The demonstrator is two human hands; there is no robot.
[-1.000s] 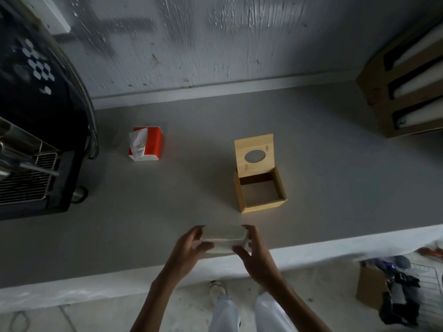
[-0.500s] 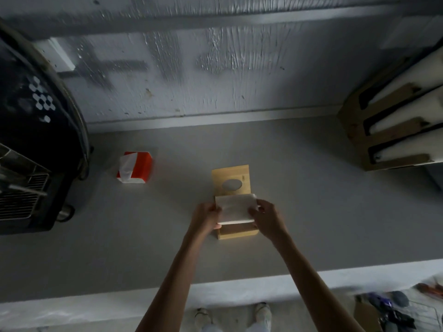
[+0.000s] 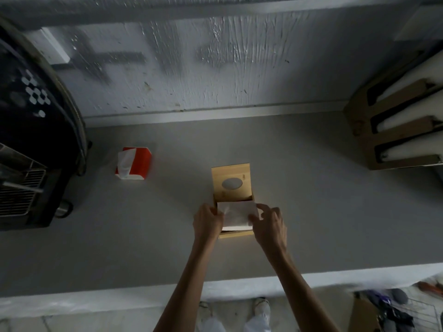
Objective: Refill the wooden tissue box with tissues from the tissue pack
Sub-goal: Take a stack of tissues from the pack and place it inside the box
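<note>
I can read no text, brand or number anywhere. The black appliance (image 3: 36, 121) at nine o'clock carries only a white hexagon pattern, no letters. The red pack (image 3: 134, 167) at ten o'clock shows no legible print.

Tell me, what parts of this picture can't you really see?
All in the head view:
- Inside of the wooden tissue box: covered by the tissue stack and both hands.
- Left hand fingertips: tucked behind the stack's edge.
- Right hand: blurred.
- Tissue pack: too small to read.
- Black machine: cut off by the left edge.
</note>
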